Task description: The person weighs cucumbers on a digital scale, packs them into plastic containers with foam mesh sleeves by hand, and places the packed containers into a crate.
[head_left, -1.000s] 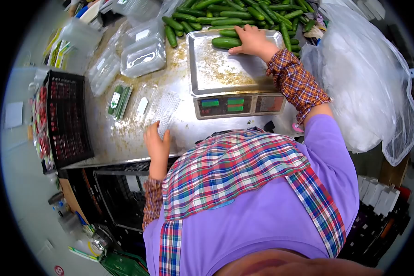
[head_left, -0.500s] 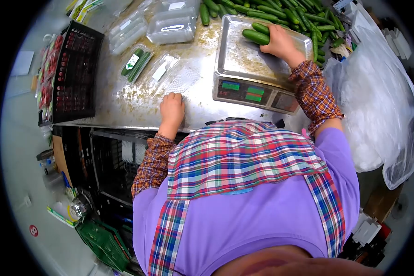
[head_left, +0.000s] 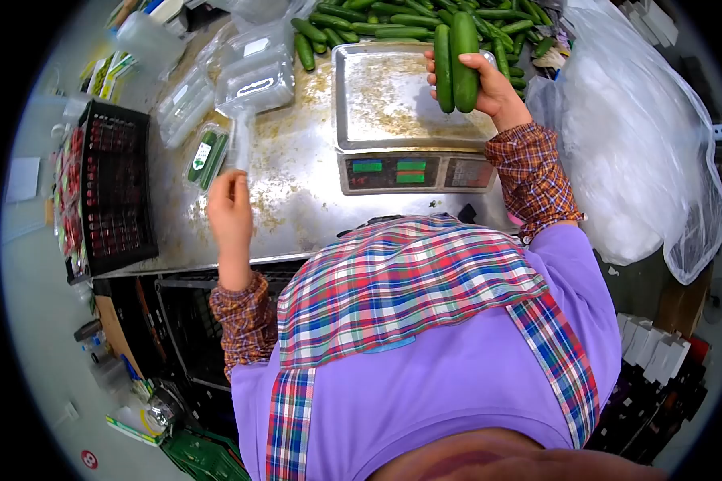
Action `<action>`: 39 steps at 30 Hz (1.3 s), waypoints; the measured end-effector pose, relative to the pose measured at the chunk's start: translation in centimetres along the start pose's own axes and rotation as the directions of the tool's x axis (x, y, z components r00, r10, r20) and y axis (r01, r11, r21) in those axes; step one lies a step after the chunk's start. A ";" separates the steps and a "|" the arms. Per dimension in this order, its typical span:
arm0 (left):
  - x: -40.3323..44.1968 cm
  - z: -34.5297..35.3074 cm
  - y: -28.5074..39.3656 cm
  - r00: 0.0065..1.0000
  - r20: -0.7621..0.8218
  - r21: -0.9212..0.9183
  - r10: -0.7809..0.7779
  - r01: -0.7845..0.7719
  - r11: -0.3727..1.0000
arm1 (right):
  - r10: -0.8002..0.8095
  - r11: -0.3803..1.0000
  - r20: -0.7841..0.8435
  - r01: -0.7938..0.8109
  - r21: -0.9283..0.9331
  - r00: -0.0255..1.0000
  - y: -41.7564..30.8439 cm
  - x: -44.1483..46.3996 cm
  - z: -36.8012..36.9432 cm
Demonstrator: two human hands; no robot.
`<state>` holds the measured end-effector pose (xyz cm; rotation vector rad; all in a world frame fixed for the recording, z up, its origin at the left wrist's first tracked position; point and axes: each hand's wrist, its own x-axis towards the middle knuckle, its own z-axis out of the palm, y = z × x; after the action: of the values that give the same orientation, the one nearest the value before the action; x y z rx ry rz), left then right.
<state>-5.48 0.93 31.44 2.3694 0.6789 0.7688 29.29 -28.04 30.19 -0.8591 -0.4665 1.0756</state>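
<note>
Two cucumbers (head_left: pixel 464 64) are upright side by side in my right hand (head_left: pixel 496 90), above the right part of the scale's steel tray (head_left: pixel 381 100). My left hand (head_left: pixel 231 204) is closed at the fingertips on a clear plastic container (head_left: pixel 241 144), which is lifted on edge and blurred. Just left of it, a packed tray of cucumbers (head_left: pixel 206 157) with a white and green label lies on the metal table. The scale's display (head_left: pixel 389 171) shows green lit panels.
More cucumbers (head_left: pixel 401 20) are heaped behind the scale. Stacked clear containers (head_left: pixel 255 76) stand at the back left. A black crate (head_left: pixel 119 188) is at the left edge, and a large clear bag (head_left: pixel 618 144) with white contents bulges at the right.
My right hand has lifted the two cucumbers off the scale tray and turned them upright. My left hand has moved left and picked up the clear container from the table.
</note>
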 end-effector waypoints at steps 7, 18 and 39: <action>5.9 6.6 10.6 0.770 0.042 0.049 0.636 -0.638 0.769 | -0.182 0.983 0.107 0.181 0.027 0.977 -3.3 -3.1 0.6; 4.8 18.4 10.1 0.658 0.205 -0.168 0.724 -0.705 0.689 | -0.338 -0.051 0.074 0.060 -0.997 0.938 0.2 -0.7 4.0; 9.7 18.0 6.3 0.922 0.044 -0.215 0.385 -0.367 0.905 | -0.487 0.309 -0.370 -0.240 -0.920 0.791 1.8 -2.3 -3.6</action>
<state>14.79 -3.89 26.66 2.3527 0.0935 0.8441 29.86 -31.15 26.76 -2.1488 -0.6081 0.1453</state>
